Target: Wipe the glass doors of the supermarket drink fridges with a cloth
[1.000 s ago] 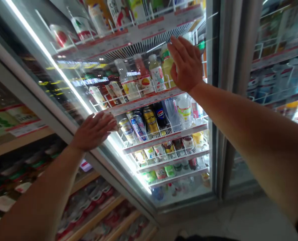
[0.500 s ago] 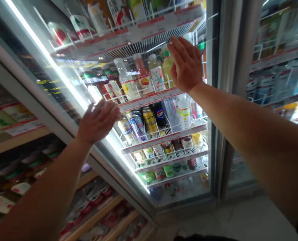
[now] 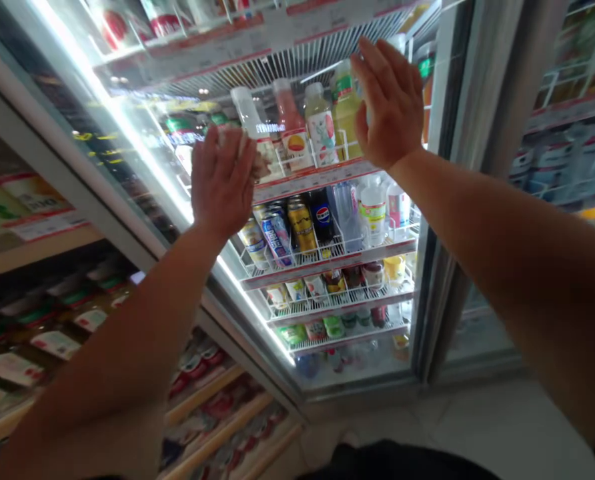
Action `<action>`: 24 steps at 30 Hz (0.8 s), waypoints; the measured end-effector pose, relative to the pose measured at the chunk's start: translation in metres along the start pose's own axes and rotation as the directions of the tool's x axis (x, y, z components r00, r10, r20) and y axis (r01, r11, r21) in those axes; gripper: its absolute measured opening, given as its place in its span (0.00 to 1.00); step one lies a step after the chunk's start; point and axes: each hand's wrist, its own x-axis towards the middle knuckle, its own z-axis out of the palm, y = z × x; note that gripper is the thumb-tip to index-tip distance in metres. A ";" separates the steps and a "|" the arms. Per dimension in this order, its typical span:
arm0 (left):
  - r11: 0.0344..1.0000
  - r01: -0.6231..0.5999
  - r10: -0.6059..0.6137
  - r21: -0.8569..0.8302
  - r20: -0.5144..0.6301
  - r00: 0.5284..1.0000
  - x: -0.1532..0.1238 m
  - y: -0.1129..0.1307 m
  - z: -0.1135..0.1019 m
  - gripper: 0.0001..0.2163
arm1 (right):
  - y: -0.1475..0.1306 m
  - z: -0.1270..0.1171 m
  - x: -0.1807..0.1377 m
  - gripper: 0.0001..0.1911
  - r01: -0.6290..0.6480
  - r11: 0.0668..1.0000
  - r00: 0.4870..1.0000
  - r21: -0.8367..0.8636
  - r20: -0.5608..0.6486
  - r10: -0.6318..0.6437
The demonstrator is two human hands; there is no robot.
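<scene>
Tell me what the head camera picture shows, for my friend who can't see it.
A person's left hand and right hand lie flat, fingers open, against the clear glass door of a lit drinks fridge, the right one higher. Behind the glass, white wire shelves hold plastic bottles and colourful metal cans.

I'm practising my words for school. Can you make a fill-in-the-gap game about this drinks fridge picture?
1. The right hand is ____ up than the left hand.
2. Both open hands are raised to a door made of ____.
3. The Pepsi can stands one shelf ____ the juice bottles.

Missing words: higher; glass; below.
</scene>
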 end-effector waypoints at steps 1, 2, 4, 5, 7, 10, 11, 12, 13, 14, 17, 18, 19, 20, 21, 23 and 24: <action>0.998 0.064 -0.063 0.003 -0.029 0.998 0.002 0.004 0.001 0.26 | 0.000 -0.001 0.000 0.30 -0.002 1.000 1.000 0.000 0.014 0.002; 0.996 0.087 -0.087 0.005 -0.046 0.995 0.001 0.011 0.004 0.25 | 0.000 -0.001 0.000 0.30 -0.008 1.000 1.000 0.000 0.028 0.008; 0.999 -0.047 0.047 -0.008 0.010 0.999 -0.004 0.031 0.013 0.23 | 0.000 -0.002 0.001 0.30 -0.020 1.000 0.999 0.001 0.043 0.020; 0.984 -0.175 0.177 -0.033 0.073 0.982 -0.006 0.040 0.017 0.22 | 0.000 -0.002 0.001 0.30 -0.016 1.000 0.999 0.005 0.045 0.016; 0.915 -0.392 0.404 -0.097 0.183 0.896 -0.005 0.051 0.021 0.22 | 0.000 -0.002 0.002 0.30 -0.010 1.000 0.999 0.011 0.038 0.010; 0.932 -0.359 0.361 -0.042 0.170 0.917 0.016 0.044 0.015 0.23 | 0.000 -0.001 0.002 0.30 -0.005 1.000 1.000 0.001 0.028 0.005; 0.962 -0.274 0.272 0.002 0.129 0.954 0.024 0.040 0.012 0.24 | 0.001 -0.001 0.002 0.30 -0.005 1.000 1.000 -0.008 0.027 0.005; 0.983 -0.180 0.176 0.038 0.082 0.981 0.031 0.038 0.010 0.24 | 0.001 0.000 0.002 0.30 -0.005 1.000 1.000 -0.018 0.023 0.005; 0.994 -0.089 0.087 0.058 0.039 0.995 0.036 0.038 0.009 0.25 | 0.002 0.000 0.002 0.30 -0.002 1.000 1.000 -0.026 0.022 0.002; 0.998 -0.022 0.022 0.061 0.004 1.000 0.037 0.042 0.011 0.25 | 0.002 0.001 0.002 0.30 0.001 1.000 1.000 -0.031 0.023 0.000; 0.995 -0.097 0.099 -0.027 0.076 0.992 0.032 0.065 0.020 0.21 | 0.003 0.001 0.002 0.32 -0.005 1.000 0.999 -0.027 0.034 0.006; 0.977 -0.197 0.207 -0.080 0.148 0.967 0.030 0.073 0.022 0.21 | 0.003 0.001 0.003 0.32 -0.008 1.000 0.999 -0.019 0.038 0.008; 0.950 -0.285 0.307 -0.129 0.209 0.928 0.030 0.077 0.022 0.20 | 0.003 0.000 0.003 0.33 -0.011 1.000 0.999 -0.009 0.042 0.011; 0.927 -0.341 0.371 -0.157 0.247 0.895 0.032 0.077 0.020 0.20 | 0.002 0.000 0.003 0.33 -0.011 1.000 0.999 -0.002 0.049 0.011; 0.925 -0.349 0.378 -0.151 0.256 0.890 0.037 0.074 0.016 0.21 | 0.002 -0.001 0.004 0.33 -0.015 1.000 0.998 0.001 0.057 0.015; 0.969 -0.236 0.245 -0.071 0.172 0.954 0.050 0.060 0.008 0.22 | 0.001 -0.002 0.006 0.33 -0.034 0.999 0.995 -0.012 0.098 0.035; 0.989 -0.143 0.146 -0.031 0.104 0.984 0.055 0.052 0.005 0.22 | 0.000 -0.003 0.007 0.34 -0.050 0.998 0.989 -0.030 0.135 0.054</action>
